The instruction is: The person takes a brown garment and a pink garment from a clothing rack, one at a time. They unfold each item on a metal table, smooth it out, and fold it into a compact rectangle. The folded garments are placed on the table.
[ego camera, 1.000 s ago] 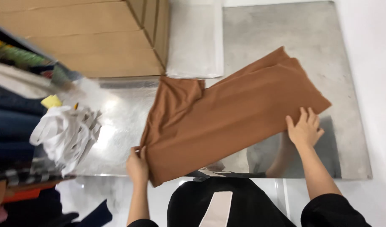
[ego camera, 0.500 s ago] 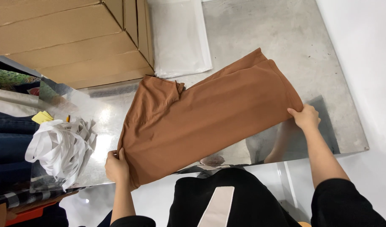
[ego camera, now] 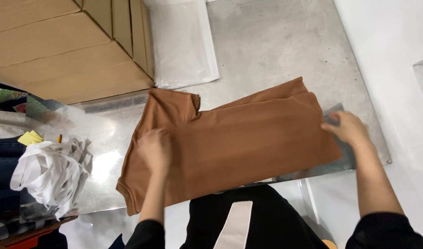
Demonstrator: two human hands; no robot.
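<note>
On the scuffed steel table (ego camera: 276, 41), open hands: left (ego camera: 153, 150) flat on soft brown shirt (ego camera: 248, 143), right (ego camera: 347, 129) at its edge.

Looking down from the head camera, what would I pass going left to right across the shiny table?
White strips in a heap → left hand pressing flat on the brown garment → right hand at the garment's right edge → bare metal table → white floor.

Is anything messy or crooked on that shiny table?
The brown shirt lies slanted, its near edge overhanging the metal table. At the left, white straps sit in a tangled heap. Nothing looks spilled or torn.
</note>
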